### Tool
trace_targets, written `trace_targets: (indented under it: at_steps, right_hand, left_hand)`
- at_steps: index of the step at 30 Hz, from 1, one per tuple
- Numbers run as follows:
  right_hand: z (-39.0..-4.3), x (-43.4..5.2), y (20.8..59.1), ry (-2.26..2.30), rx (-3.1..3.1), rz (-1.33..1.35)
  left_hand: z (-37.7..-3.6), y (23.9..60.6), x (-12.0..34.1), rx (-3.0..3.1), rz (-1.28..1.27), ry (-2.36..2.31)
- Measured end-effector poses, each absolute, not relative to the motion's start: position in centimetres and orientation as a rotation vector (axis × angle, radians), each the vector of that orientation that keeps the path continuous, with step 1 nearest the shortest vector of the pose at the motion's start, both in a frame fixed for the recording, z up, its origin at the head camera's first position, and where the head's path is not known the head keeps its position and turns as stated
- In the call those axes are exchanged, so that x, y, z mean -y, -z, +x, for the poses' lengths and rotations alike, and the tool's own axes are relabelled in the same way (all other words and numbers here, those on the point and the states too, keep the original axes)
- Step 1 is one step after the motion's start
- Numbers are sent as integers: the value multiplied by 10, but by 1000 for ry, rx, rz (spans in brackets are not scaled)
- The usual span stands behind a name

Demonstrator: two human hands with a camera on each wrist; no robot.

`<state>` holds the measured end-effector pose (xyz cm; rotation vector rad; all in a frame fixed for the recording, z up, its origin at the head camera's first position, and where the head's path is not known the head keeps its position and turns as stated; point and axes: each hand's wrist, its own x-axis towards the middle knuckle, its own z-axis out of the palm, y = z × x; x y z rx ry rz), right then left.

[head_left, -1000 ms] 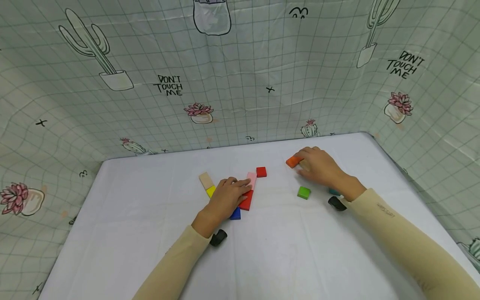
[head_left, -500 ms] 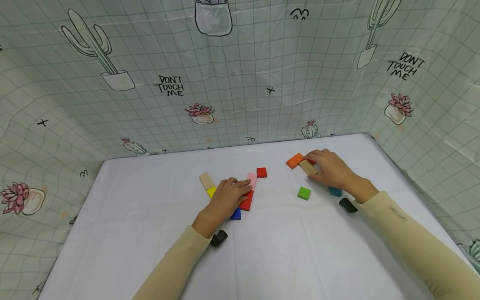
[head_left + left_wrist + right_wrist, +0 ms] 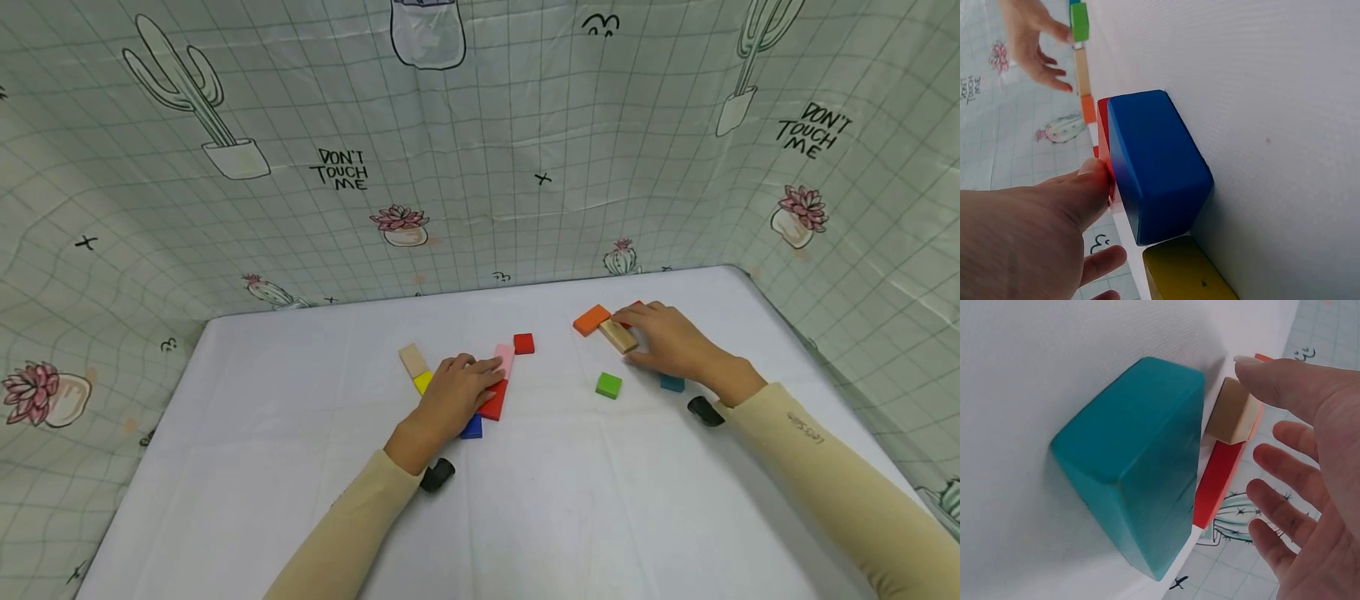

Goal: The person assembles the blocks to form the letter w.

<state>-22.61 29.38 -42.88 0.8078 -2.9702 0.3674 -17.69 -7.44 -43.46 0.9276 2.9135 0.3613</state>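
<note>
My left hand (image 3: pixel 448 396) lies over a row of coloured blocks with its fingers extended. Its thumb touches the long red block (image 3: pixel 493 402), beside a blue block (image 3: pixel 1154 144). A pink block (image 3: pixel 505 360) lies at its fingertips; a yellow block (image 3: pixel 422 382) and a pale wooden block (image 3: pixel 412 361) run off to its left. My right hand (image 3: pixel 670 343) hovers loosely spread at another wooden block (image 3: pixel 617 337), its thumb close to that block. An orange block (image 3: pixel 591 320) meets this wooden block, and a second red block (image 3: pixel 1219 484), partly hidden by the hand in the head view, adjoins it.
A green block (image 3: pixel 608 385) and a teal block (image 3: pixel 672 382) lie nearer than the right hand's blocks. A small red block (image 3: pixel 523 343) sits beyond the pink one. Patterned cloth (image 3: pixel 480 150) stands behind the white table (image 3: pixel 555 517).
My right hand has drawn back to the right from the orange and wooden blocks, uncovering more of them and the teal block. The left hand stays in place.
</note>
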Motion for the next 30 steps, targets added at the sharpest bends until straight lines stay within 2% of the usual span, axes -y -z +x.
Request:
trace_targets:
  at_steps: [30]
  right_hand:
    - [-230,-293,433,-320,2986,827]
  left_hand:
    - [-178,437,74,-2906,912,-387]
